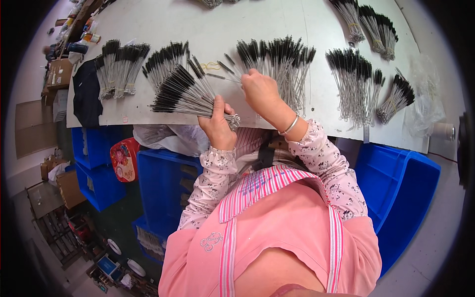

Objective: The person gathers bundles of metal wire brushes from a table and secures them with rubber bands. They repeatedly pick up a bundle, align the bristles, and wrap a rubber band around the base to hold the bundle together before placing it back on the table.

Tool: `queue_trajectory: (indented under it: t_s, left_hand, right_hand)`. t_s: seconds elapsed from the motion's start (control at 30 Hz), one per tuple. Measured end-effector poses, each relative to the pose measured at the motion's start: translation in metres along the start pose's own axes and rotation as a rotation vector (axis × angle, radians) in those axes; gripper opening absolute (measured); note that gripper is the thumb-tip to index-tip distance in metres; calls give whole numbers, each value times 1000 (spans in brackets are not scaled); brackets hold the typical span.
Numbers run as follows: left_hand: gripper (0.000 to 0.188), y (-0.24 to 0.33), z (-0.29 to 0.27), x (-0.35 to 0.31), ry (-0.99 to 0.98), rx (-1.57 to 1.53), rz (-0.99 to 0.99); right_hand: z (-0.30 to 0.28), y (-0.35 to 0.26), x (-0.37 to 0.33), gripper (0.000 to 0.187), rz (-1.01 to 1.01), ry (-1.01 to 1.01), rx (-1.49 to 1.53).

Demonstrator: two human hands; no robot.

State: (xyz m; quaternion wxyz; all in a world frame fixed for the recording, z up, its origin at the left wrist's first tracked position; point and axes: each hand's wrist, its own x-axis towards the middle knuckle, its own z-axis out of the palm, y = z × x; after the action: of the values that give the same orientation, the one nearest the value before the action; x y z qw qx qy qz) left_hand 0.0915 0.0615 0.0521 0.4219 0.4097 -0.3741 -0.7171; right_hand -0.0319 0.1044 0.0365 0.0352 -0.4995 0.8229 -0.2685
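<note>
My left hand (218,124) is closed around the wire ends of a fanned bundle of thin brushes (180,93), with black bristles and looped metal handles. The bristle heads point to the upper left, above the white table. My right hand (261,92) is pinched just to the right of the bundle. From its fingertips a single wire brush (216,76) reaches left, its dark head near the fan. Beyond my right fingers lies a large loose pile of brushes (284,54). Yellow rubber bands (212,65) rest on the table behind the bundle.
More brush bundles (118,69) lie at the left, and others (351,79) at the right of the white table (198,24). A dark cloth (87,94) covers the left corner. Clear plastic (426,94) sits at the right edge. Blue bins (396,183) stand below the table's near edge.
</note>
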Motion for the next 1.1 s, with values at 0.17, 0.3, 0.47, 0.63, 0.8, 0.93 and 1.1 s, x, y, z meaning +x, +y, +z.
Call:
queue_trajectory:
  t_s: [0.17,0.3,0.47,0.63,0.8,0.93,1.1]
  left_hand:
    - [11,5,-20,5,67,42,37]
    - [11,0,-25,9,61,18,34]
    - [14,7,-11,-6,10,56,-47]
    - [23,5,1,-36,-177,190,-151]
    - [33,6,-1,-52,-226,131,-250]
    - [26,9,-8,-62,-123,142,-219]
    - [17,27,-19,-77,-53,145,-295]
  right_hand:
    - [-1,12,9,7,55,31,132]
    - [-36,14,13,14,119,219,739]
    - [-72,13,-8,15,428,-75,1395]
    - [-67,4,-18,17,643,-56,1613]
    - [-49,1,-11,17,731,-93,1599]
    - [-31,-8,-7,18,798,-156,1664]
    - [-11,-27,-8,19,881,-315,1653]
